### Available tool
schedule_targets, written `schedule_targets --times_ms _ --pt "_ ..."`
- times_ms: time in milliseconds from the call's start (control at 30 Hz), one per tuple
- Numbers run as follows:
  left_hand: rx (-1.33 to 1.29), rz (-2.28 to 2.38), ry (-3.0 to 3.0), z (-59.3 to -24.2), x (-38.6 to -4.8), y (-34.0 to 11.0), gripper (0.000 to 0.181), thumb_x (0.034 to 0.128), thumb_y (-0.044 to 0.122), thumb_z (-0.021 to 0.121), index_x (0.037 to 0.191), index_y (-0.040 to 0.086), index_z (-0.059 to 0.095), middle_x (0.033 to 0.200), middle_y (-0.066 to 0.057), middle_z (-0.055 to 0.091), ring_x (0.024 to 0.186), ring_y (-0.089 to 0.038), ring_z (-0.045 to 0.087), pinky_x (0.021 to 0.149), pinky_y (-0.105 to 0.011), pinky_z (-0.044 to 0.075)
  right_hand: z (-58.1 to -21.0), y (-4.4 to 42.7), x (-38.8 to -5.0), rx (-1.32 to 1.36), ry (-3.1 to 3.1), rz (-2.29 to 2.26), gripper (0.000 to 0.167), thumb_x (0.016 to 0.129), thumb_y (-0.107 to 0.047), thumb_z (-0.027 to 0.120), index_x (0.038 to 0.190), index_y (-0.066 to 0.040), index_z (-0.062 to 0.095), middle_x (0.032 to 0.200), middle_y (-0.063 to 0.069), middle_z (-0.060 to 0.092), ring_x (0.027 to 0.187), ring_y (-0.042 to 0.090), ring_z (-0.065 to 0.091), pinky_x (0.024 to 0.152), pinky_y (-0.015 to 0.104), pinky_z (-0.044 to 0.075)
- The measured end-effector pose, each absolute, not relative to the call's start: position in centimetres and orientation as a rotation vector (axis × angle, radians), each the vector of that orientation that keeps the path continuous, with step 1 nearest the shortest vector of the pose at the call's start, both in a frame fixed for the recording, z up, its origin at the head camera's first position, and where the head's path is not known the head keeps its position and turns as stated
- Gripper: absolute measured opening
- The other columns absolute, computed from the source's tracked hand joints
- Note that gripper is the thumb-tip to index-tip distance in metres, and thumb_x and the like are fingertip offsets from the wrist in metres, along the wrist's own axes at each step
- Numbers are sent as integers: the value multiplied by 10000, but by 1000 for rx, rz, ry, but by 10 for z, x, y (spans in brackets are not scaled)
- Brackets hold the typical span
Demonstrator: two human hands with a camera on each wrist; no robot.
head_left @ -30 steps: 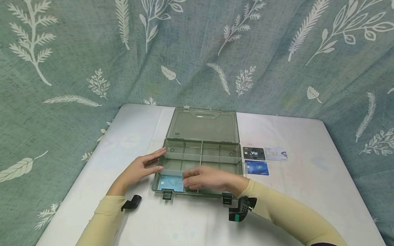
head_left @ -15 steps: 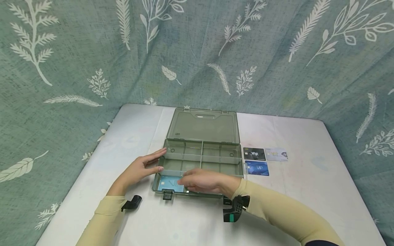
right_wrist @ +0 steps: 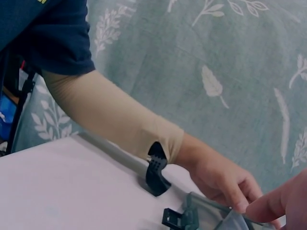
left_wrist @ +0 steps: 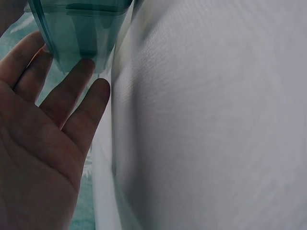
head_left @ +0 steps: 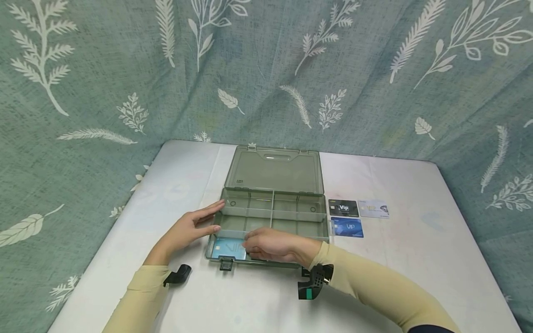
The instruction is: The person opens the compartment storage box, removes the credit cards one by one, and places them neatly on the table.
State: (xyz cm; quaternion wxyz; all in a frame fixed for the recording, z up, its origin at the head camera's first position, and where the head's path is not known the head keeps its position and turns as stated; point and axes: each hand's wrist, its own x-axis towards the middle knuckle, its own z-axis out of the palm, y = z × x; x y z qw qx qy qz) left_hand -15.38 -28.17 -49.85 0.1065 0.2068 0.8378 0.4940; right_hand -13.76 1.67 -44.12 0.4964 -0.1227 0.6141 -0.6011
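Observation:
In the head view a translucent grey-green divided box [head_left: 291, 226] lies with its lid [head_left: 276, 169] folded back. A light-blue VIP card [head_left: 229, 249] is flat, or almost flat, in the front left compartment. My right hand [head_left: 276, 245] reaches into that compartment with curled fingers and pinches the card's right edge; its fingertips are partly hidden. Against the box's left wall rests my left hand [head_left: 183, 233], fingers spread and fairly straight. In the left wrist view its fingers [left_wrist: 72, 91] touch or nearly touch the box's side [left_wrist: 81, 38].
Right of the box lie a black card [head_left: 343, 208], a silver-white card [head_left: 373, 208] and a blue card [head_left: 347, 227]. Two latches stick out at the box's front, the left latch [head_left: 226, 264] in plain sight. A leaf-patterned curtain [head_left: 266, 92] surrounds the white table [head_left: 399, 259].
My right hand has moved a little left and its fingers have curled in more at the light-blue card. The card has shifted very slightly left. My left hand stays at the box's side.

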Motion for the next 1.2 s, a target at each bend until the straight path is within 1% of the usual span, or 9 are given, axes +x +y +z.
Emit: schedule_targets --times_ms 100,200,400,500,600,767,833,1067,1200 --pt "612 1457 2464 -499 -154 -283 668 968 223 726 1559 113 434 1653 8 302 1500 -251 311 1182 -345 355 -442 18 -137 -311 1486 -1467 685 1052 -174 486 1561 145 156 1636 291 188 1509 400 241 1243 469 272" --pt "611 1459 2462 -499 -155 -283 669 968 225 726 1560 116 434 1654 8 301 1501 -246 309 1181 -316 356 -442 20 -136 -324 1488 -1479 676 1053 -172 486 1561 141 168 1642 283 179 1511 385 243 1240 456 282" --pt "599 1464 2469 -498 -154 -283 668 965 221 730 1558 117 439 1652 5 305 1494 -254 323 1157 -190 356 -440 24 -135 -333 1465 -1545 634 1042 -127 504 1542 153 233 1620 286 243 1492 372 298 1223 433 319" --pt "596 1461 2474 -498 -154 -283 670 963 225 733 1557 117 441 1648 12 311 1493 -261 325 1145 -155 351 -437 26 -135 -350 1451 -1567 612 1039 -105 499 1537 152 253 1612 292 259 1480 370 324 1215 415 334" --pt "592 1455 2478 -498 -154 -283 670 965 232 731 1559 125 440 1648 20 311 1494 -260 324 1151 -169 351 -433 26 -135 -367 1430 -1584 586 1050 -88 475 1535 154 254 1608 299 260 1473 378 337 1213 406 337" --pt "589 1448 2479 -500 -155 -284 670 968 235 727 1562 135 435 1650 28 305 1495 -255 323 1177 -261 355 -428 26 -136 -395 1396 -1605 546 1075 -77 424 1536 156 247 1603 299 275 1475 386 332 1213 407 337" --pt "591 1452 2473 -500 -155 -285 671 968 233 727 1564 135 433 1652 26 302 1496 -256 321 1179 -274 353 -426 25 -137 -419 1394 -1603 537 1083 -80 405 1537 156 242 1600 299 281 1477 385 330 1214 408 336" --pt "602 1458 2457 -501 -155 -284 673 972 241 721 1568 139 426 1655 26 295 1498 -254 315 1156 -175 349 -426 22 -141 -466 1418 -1624 511 1092 -80 395 1528 155 272 1562 302 357 1446 402 381 1199 398 366" --pt "609 1461 2455 -501 -155 -284 674 974 239 719 1571 141 422 1655 28 294 1498 -254 317 1157 -183 353 -431 19 -144 -491 1447 -1628 502 1097 -102 410 1538 114 302 1516 284 438 1395 411 452 1170 391 415"
